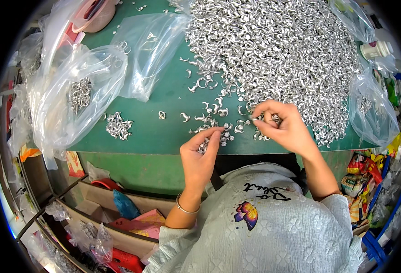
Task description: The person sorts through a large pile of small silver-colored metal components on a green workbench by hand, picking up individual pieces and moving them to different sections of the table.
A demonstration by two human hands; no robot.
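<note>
A large heap of small curved silvery metal pieces covers the far right of the green table. At the heap's near edge my right hand is closed, thumb and forefinger pinching one small metal piece. More pieces show within its curled fingers. My left hand is closed at the table's near edge, with metal pieces showing between thumb and forefinger. Its fingertips are beside a loose scatter of pieces. A small separate pile lies to the left, near a single piece.
Clear plastic bags lie at the left, one holding metal rings. Another bag and a white bottle are at the right edge. A pink basket stands far left. Below is an open drawer with a blue bag.
</note>
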